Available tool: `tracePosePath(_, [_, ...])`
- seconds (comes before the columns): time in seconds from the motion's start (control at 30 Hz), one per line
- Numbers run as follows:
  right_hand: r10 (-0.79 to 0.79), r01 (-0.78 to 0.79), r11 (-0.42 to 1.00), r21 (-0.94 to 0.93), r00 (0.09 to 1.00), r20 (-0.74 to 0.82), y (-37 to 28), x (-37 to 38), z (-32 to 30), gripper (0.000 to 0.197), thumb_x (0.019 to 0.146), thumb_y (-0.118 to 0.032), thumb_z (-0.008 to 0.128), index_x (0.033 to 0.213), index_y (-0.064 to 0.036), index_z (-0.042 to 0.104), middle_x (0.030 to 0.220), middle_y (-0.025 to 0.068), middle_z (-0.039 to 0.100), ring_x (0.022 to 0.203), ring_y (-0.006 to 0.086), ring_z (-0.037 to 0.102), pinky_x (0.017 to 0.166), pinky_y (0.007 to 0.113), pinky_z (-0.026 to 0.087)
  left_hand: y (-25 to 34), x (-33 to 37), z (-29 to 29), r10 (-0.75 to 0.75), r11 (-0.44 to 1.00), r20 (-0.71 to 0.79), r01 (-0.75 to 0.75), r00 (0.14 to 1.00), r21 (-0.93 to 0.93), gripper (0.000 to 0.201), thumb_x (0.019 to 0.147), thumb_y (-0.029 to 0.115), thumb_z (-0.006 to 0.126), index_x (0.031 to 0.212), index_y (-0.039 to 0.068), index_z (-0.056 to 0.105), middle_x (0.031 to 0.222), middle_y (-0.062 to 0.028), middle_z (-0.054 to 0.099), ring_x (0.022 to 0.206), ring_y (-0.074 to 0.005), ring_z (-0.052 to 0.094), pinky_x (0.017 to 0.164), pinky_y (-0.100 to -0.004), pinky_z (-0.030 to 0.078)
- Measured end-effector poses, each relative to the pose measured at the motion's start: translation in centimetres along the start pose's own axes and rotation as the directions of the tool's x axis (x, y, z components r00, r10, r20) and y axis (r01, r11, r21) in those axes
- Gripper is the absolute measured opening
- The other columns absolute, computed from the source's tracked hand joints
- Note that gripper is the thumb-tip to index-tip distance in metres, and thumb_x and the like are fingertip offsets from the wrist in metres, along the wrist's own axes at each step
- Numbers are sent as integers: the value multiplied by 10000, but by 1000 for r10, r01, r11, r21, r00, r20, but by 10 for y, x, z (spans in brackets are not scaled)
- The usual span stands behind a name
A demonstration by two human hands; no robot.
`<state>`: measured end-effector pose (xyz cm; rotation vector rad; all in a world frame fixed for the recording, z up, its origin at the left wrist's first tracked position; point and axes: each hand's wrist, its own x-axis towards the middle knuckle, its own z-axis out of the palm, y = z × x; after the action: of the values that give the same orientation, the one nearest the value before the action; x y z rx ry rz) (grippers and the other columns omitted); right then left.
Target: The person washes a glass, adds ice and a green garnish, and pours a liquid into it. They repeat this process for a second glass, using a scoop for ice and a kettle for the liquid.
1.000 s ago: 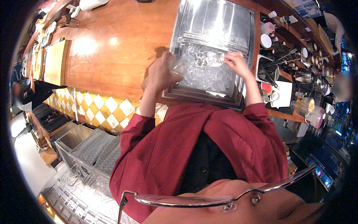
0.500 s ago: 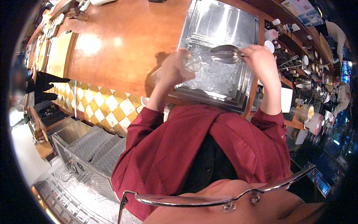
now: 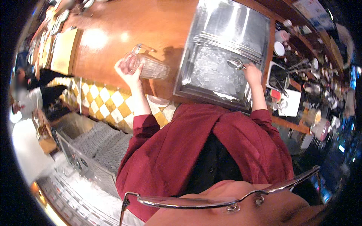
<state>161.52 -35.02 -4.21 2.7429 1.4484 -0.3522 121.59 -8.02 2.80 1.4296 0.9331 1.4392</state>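
Observation:
My left hand (image 3: 129, 71) is closed around the wide-mouthed end of a clear glass vessel (image 3: 156, 69), above the wooden counter. Its ridged body stretches to the right, and a clear handle-like loop shows behind it. I cannot tell whether the loop belongs to the same vessel. A metal ice scoop (image 3: 235, 63) is in my right hand (image 3: 253, 74), fingers wrapped around its handle. The bowl of the scoop hangs over the ice (image 3: 217, 71) in the steel ice bin (image 3: 183, 77). At the far side, a shiny steel lid (image 3: 235, 22) covers part of the bin.
The wooden counter (image 3: 162, 22) runs left, with a pale cutting board (image 3: 66, 52) on it. Bottles, cups and tools crowd the right, near a white board (image 3: 289, 103). Below left stands a metal unit with a grey mat (image 3: 100, 139). Another person (image 3: 28, 92) is at the far left.
My left hand has moved left, from the edge of the ice bin to over the counter. My right hand and the scoop have shifted slightly lower.

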Motion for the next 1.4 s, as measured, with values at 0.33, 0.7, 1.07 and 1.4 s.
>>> tracePosePath(0.33, [509,-510,859,34,849,-139,89,-81,-120,124,776,-136,554,865,-92,628,837,136,655,817,331,632,682,444,496,9,-20,100,299,896,-317,-150,900,419,814,575,-35,819,1186,75,292,1190,-170,477,1071,-268,500,968,-411,435])
tracePosePath(0.7, [630,-630,775,54,763,-144,137,-20,-68,240,790,-93,482,897,-32,687,978,180,658,869,318,657,715,420,529,6,-14,65,119,975,19,-120,993,187,1050,565,41,846,1339,56,137,1319,-219,273,1150,-308,429,966,-458,442])
tracePosePath(1.07, [-20,283,898,336,790,-613,-45,-169,-54,299,762,-146,625,1057,-121,577,1147,93,536,915,260,570,767,376,438,9,-6,60,249,947,202,-282,947,156,1065,547,68,859,1368,77,179,1287,-172,349,1052,-280,514,896,-457,483])
tracePosePath(1.4, [-44,341,818,463,840,-541,27,-299,-19,299,817,-169,578,1106,-97,547,1105,99,549,936,293,569,782,393,456,164,-114,115,452,884,359,-463,817,-60,973,603,80,819,1344,66,189,1215,-185,406,1034,-304,520,931,-453,459])
